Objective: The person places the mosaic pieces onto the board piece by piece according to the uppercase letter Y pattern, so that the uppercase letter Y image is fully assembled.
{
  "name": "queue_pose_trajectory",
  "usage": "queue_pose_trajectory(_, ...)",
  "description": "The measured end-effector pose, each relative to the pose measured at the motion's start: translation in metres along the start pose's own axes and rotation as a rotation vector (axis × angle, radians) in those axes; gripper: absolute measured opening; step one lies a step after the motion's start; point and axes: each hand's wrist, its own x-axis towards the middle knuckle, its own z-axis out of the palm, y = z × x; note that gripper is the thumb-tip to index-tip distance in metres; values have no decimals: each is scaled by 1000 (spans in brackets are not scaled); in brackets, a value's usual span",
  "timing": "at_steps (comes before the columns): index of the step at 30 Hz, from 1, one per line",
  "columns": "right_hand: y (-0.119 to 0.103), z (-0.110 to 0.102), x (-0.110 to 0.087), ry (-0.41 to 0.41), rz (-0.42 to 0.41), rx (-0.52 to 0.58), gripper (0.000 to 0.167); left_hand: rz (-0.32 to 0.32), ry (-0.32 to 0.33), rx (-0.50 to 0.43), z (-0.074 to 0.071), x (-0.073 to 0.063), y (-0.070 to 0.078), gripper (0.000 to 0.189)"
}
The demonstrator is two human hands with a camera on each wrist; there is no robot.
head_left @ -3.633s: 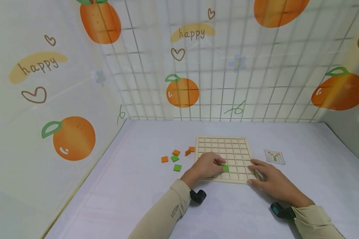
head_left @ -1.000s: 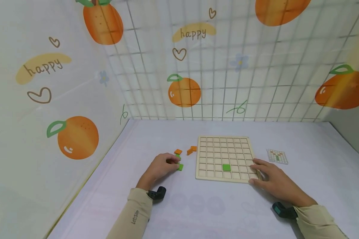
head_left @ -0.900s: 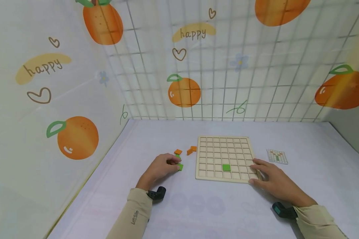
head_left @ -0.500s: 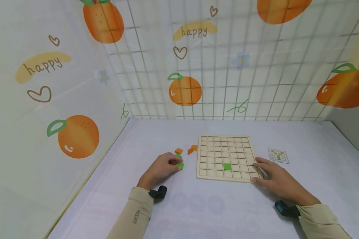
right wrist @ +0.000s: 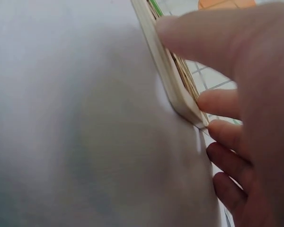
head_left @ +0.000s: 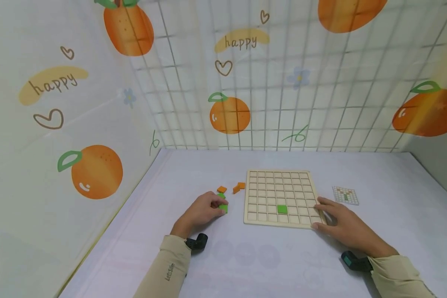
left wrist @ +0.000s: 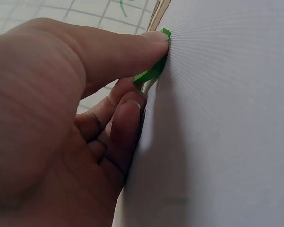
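Left of the wooden grid board (head_left: 262,181), my left hand (head_left: 201,211) pinches a small square green tile (head_left: 224,208) at the tabletop. In the left wrist view the thumb lies over that tile, which stands tilted with its edge showing. Just behind the fingers, another green tile (head_left: 221,195) is partly hidden. My right hand (head_left: 348,225) rests at the board's right front corner, its fingers extended along the side and the thumb on the rim, as the right wrist view shows. One green tile (head_left: 282,209) lies in a cell near the board's front.
Several orange tiles (head_left: 221,189) lie between the left hand and the board, one leaning against another. A small pattern card (head_left: 345,195) with a coloured grid lies to the board's right. Printed curtains (head_left: 179,116) close off the back and sides of the white table.
From the green tile on the board, my left hand has moved left to the loose tiles and taken a green one. That first tile stays in its cell. The right hand has hardly moved.
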Motion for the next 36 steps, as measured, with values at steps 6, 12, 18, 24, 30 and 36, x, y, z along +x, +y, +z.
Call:
queue_pose_trajectory(6, 1, 1, -2, 11, -19, 4, 73, 11, 27, -28, 2, 1, -1, 21)
queue_pose_trajectory(12, 1, 4, -2, 13, -31, 11, 71, 26, 71, -66, 4, -2, -4, 18)
queue_pose_trajectory(18, -2, 2, -3, 21, -31, 4, 70, 33, 144, -144, 8, 0, -2, 21)
queue_pose_trajectory(24, -2, 0, -4, 27, -26, 8, 70, 35, 151, -274, 14, 4, 6, 24)
queue_pose_trajectory(30, 0, 1, -3, 33, -30, 13, 69, 13, 158, -378, 17, 6, 7, 26)
queue_pose_trajectory(36, 2, 2, -3, 38, -44, 14, 69, 12, 162, -465, 17, 8, 7, 26)
